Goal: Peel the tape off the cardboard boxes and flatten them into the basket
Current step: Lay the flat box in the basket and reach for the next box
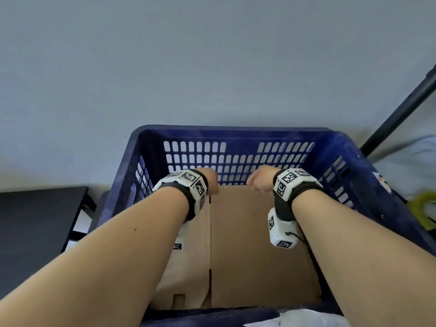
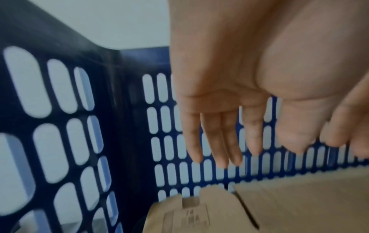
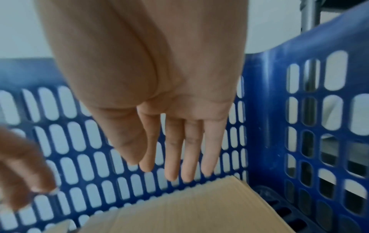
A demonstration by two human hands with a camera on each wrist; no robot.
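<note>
A flattened brown cardboard box lies on the bottom of the dark blue slotted basket. Both my hands hang inside the basket, just above the far edge of the cardboard. My left hand has straight, relaxed fingers pointing down and holds nothing. My right hand is the same, its fingers extended over the cardboard and apart from it. The cardboard's notched flap shows in the left wrist view. No tape is visible.
A black table stands left of the basket. A black pole leans at the right, with a yellow-green ring and white material beside the basket. A grey wall rises behind. White paper lies at the near rim.
</note>
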